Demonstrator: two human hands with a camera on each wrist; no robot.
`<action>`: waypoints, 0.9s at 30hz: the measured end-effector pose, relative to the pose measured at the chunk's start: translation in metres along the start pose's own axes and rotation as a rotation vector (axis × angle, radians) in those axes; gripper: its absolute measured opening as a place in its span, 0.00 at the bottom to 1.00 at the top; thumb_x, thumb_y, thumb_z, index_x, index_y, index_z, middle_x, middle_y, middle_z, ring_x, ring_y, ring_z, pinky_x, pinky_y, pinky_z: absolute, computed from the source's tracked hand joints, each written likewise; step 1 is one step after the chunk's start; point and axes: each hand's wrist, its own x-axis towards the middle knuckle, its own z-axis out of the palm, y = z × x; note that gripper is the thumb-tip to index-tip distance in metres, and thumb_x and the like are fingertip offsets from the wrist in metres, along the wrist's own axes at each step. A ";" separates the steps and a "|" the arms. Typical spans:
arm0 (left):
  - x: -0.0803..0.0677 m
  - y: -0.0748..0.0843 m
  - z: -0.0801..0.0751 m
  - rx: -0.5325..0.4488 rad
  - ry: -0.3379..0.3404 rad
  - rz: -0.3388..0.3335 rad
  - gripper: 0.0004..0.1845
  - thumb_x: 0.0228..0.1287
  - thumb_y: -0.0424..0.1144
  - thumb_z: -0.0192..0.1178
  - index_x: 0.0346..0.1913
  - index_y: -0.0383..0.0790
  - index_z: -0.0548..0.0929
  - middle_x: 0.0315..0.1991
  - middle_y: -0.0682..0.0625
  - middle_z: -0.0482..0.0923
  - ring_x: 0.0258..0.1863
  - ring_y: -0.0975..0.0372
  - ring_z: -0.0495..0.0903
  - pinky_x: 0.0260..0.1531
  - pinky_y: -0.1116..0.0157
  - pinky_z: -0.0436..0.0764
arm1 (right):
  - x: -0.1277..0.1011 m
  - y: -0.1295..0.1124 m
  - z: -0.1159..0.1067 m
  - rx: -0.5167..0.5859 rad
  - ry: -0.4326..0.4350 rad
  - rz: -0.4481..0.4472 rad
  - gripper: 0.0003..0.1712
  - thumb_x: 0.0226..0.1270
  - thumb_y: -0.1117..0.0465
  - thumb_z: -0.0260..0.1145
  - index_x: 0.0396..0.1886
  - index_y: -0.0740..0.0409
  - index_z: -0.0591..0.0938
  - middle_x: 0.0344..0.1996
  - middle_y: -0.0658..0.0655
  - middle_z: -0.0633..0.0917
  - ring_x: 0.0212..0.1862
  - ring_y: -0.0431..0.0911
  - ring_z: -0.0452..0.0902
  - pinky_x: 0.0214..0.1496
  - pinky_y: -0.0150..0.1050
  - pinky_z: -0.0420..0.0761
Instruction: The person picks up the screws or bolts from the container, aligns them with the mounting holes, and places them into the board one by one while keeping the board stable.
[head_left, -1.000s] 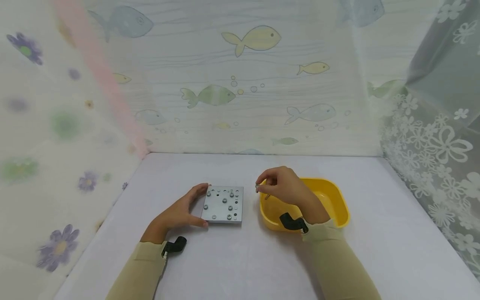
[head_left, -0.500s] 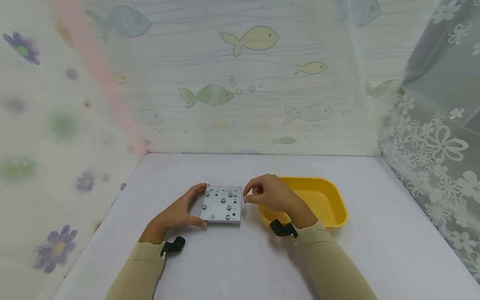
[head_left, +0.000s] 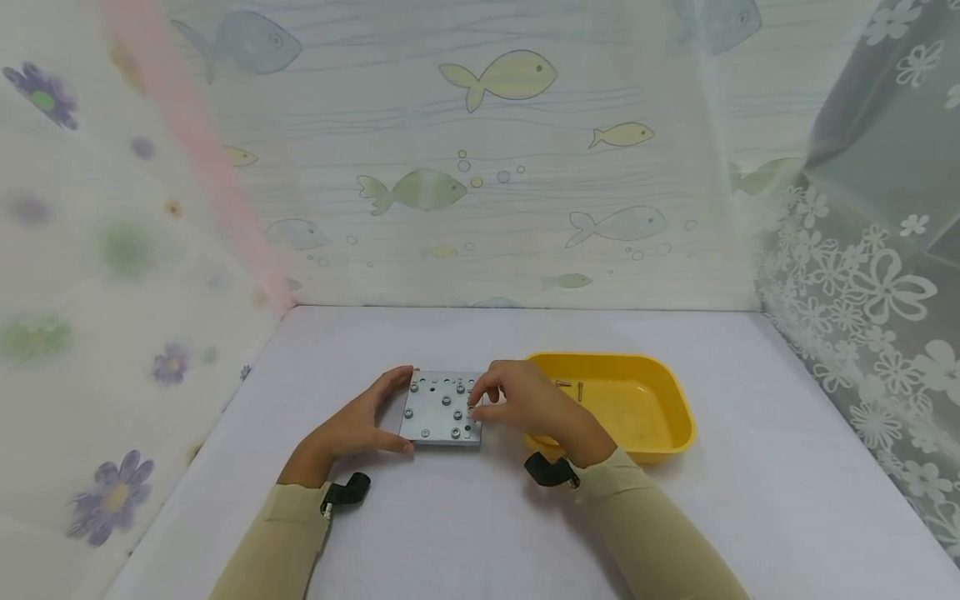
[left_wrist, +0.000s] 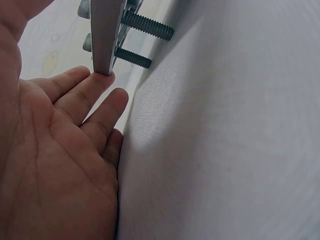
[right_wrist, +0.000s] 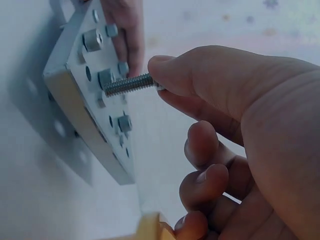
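A square silver metal plate (head_left: 430,417) with several holes and socket-head bolts stands slightly raised above the white table. My left hand (head_left: 358,427) holds its left side, thumb at the near corner and fingers at the far one. In the left wrist view, threaded bolt shanks (left_wrist: 149,26) stick out beneath the plate, and fingertips touch its edge. Between thumb and index finger my right hand (head_left: 531,403) pinches a bolt (right_wrist: 129,85). The bolt's threaded end points at the plate's holed face in the right wrist view, over the plate's right side.
A yellow plastic basin (head_left: 684,412) stands right of the plate, partly behind the right hand and wrist. Loose bolts (head_left: 581,392) lie in it. Printed curtains (head_left: 510,250) close off the back and sides of the white table (head_left: 480,525).
My right hand has moved left from over the yellow basin to the plate's right side, carrying the bolt. Loose bolts in the basin came into sight. The left hand and plate stay put.
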 end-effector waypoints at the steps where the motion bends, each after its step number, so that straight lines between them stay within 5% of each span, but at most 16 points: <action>1: 0.000 0.000 0.000 -0.002 0.000 -0.001 0.71 0.34 0.50 0.88 0.83 0.53 0.53 0.82 0.55 0.57 0.84 0.54 0.49 0.80 0.40 0.42 | 0.000 -0.001 0.001 -0.006 -0.005 0.004 0.04 0.62 0.50 0.78 0.35 0.35 0.90 0.28 0.44 0.78 0.31 0.42 0.71 0.32 0.33 0.68; 9: -0.001 0.000 -0.001 0.002 0.002 -0.002 0.70 0.34 0.51 0.88 0.82 0.55 0.54 0.82 0.56 0.58 0.84 0.55 0.50 0.80 0.41 0.42 | 0.002 -0.005 0.008 0.018 -0.037 0.023 0.03 0.64 0.51 0.77 0.36 0.36 0.90 0.32 0.43 0.81 0.41 0.44 0.77 0.40 0.35 0.78; 19: -0.001 0.000 0.000 0.000 0.001 -0.003 0.70 0.34 0.52 0.87 0.82 0.55 0.54 0.82 0.56 0.57 0.84 0.55 0.49 0.80 0.39 0.42 | 0.003 -0.010 0.010 0.010 -0.064 0.043 0.02 0.63 0.53 0.77 0.35 0.39 0.91 0.30 0.44 0.80 0.43 0.50 0.80 0.38 0.35 0.76; 27: 0.001 -0.002 0.000 0.002 -0.001 0.008 0.69 0.35 0.53 0.87 0.82 0.55 0.54 0.82 0.55 0.58 0.84 0.53 0.49 0.79 0.38 0.41 | 0.006 -0.009 0.013 -0.074 -0.083 0.032 0.02 0.61 0.52 0.78 0.34 0.38 0.92 0.28 0.43 0.80 0.38 0.41 0.76 0.38 0.34 0.75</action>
